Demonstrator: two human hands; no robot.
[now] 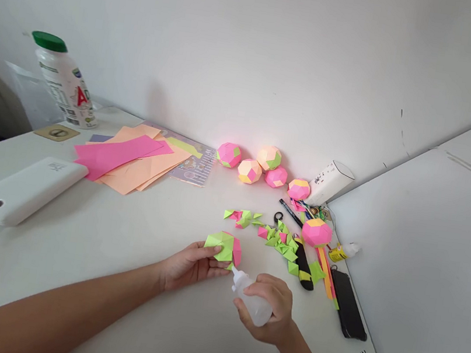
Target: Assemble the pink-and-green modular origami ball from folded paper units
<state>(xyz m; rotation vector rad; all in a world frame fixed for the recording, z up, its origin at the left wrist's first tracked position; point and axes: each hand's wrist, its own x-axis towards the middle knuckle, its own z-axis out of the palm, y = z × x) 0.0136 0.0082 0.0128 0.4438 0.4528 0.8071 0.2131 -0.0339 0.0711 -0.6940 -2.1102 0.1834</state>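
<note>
Hands at work: our left (189, 265) pinches a green-and-pink faceted paper ball (220, 246) above the white table (135, 279); our right (271, 309) grips 1 translucent plastic squeeze bottle (255, 304), nozzle close. Over-squeezing could flood seams, loosening facets.

Looks moderately bright, in soft, cool light seemingly from the left. Casts a faint shadow of the drink bottle (65, 86) on the wall (253, 55), tinted pink behind the paper balls (228, 155). Dims across the near table (131, 226). Leans and stretches toward the edges, with fine print slightly blurred
</note>
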